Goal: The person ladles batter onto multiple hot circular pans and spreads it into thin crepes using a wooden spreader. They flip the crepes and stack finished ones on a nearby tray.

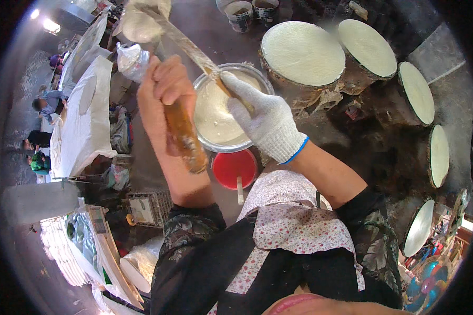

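Note:
My bare left hand is closed on a thick wooden handle, which tilts up toward the top left. My right hand, in a white knitted glove with a blue cuff, grips a long, batter-coated stick. At the far end of these tools is a pale, batter-covered round head; which tool it belongs to is unclear. Below both hands stands a metal basin of cream batter, partly hidden by them. A red container with a pale stick across it sits just nearer my body.
Several round batter-coated griddles on dark drum bases curve around the right. Buckets stand at the back. At left, other people are beside cloth-covered tables. A wire crate lies lower left, a fan lower right.

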A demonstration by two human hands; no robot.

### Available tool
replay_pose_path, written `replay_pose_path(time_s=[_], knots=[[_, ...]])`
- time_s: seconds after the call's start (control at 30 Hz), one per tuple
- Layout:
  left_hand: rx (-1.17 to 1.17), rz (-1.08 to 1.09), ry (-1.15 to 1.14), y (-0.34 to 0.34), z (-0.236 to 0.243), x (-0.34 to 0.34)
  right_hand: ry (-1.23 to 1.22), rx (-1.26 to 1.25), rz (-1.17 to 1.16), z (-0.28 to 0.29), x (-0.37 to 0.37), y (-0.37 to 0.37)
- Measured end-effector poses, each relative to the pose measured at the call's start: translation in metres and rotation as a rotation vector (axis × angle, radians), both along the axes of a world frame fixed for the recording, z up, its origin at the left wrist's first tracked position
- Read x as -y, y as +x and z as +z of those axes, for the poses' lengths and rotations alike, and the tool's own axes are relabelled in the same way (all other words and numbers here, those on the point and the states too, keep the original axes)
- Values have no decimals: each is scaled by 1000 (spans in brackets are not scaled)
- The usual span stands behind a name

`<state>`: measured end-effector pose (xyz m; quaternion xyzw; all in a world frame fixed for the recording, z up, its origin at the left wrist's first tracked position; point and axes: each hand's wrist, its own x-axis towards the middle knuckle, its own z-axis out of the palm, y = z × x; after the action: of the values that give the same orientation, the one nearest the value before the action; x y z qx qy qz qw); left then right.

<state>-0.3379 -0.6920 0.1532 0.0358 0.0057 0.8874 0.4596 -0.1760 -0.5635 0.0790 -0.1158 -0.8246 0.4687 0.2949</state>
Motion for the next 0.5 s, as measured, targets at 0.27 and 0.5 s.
replay_pose_path(time_s=[0.27, 0.5], knots=[[712, 78, -178, 12, -112, 33, -191, 72, 20, -39, 4, 18], [281, -149, 83, -7, -130, 80, -444, 52, 76, -63, -26, 26]])
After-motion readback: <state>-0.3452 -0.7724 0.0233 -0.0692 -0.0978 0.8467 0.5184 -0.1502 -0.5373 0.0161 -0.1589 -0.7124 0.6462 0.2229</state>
